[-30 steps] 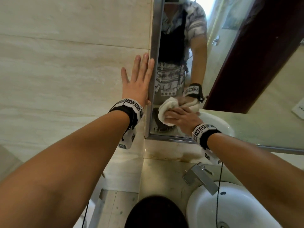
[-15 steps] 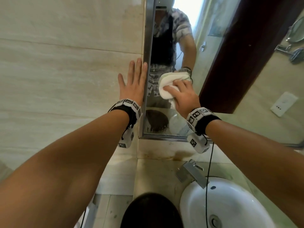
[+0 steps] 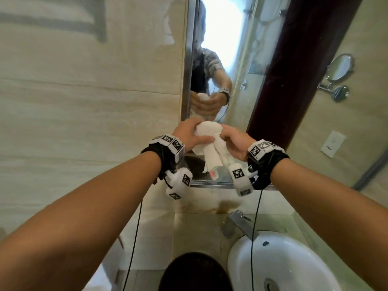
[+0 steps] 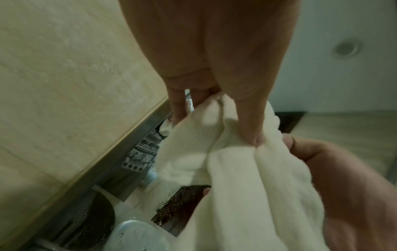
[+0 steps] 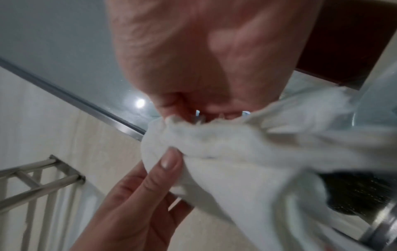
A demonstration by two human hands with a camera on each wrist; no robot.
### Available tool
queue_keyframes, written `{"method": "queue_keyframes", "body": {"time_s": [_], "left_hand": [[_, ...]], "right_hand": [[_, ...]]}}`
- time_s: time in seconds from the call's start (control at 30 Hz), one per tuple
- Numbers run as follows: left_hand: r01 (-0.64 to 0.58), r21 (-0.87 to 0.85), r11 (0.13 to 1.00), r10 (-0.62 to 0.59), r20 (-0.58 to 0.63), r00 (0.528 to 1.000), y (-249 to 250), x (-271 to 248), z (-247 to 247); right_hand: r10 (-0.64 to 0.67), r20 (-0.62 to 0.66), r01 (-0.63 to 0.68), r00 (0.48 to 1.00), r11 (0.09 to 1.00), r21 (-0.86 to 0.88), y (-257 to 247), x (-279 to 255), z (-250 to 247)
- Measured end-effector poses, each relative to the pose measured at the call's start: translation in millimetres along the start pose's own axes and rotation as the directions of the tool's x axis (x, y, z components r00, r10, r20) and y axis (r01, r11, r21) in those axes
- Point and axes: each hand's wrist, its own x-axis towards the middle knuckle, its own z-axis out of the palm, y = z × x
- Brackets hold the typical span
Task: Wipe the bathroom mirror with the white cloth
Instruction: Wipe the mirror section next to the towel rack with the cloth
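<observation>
Where it lay flat on the wall, left hand (image 3: 190, 134) now pinches white cloth (image 3: 210, 141) with right hand (image 3: 235, 143), off mirror (image 3: 241, 66).

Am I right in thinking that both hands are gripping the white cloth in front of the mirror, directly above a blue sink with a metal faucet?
Nearly: the sink is white, not blue, as the head view shows. The rest holds: the left hand and right hand both have a grip on the white cloth in front of the mirror, above the sink with its metal faucet.

Beige tiled wall (image 3: 84, 101), white basin (image 3: 294, 259) with steel tap (image 3: 239, 224) — perhaps a towel rack (image 5: 38, 183) nearby.
</observation>
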Motion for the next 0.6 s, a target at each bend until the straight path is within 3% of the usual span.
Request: {"method": "queue_keyframes", "body": {"time_s": [0.07,0.13,0.23,0.33,0.4,0.5,0.6], "left_hand": [[0.038,0.028,0.999,-0.037,-0.003,0.999,4,-3,-8],[0.082,0.021,0.996,-0.082,-0.003,0.997,7,-7,-16],[0.13,-0.091,0.987,-0.129,0.02,0.991,12,-13,-29],[0.142,-0.169,0.975,-0.125,0.106,0.986,16,-23,-43],[0.162,-0.126,0.979,-0.134,0.209,0.969,16,-28,-54],[0.198,0.004,0.98,-0.188,0.34,0.921,15,-33,-69],[0.165,0.06,0.984,-0.176,0.363,0.915,18,-34,-77]], "right_hand": [[0.021,-0.006,-0.021,1.0,1.0,0.015,-2,-7,10],[0.016,-0.004,-0.016,1.0,0.988,-0.153,-2,-11,14],[-0.061,-0.03,0.04,0.998,0.882,-0.47,-4,-26,18],[-0.153,-0.075,0.077,0.985,0.794,-0.602,-8,-35,19],[-0.245,-0.106,0.099,0.964,0.696,-0.712,-13,-40,23],[-0.324,-0.116,0.123,0.939,0.632,-0.765,-19,-47,30],[-0.336,-0.113,0.115,0.935,0.588,-0.8,-20,-44,36]]}}
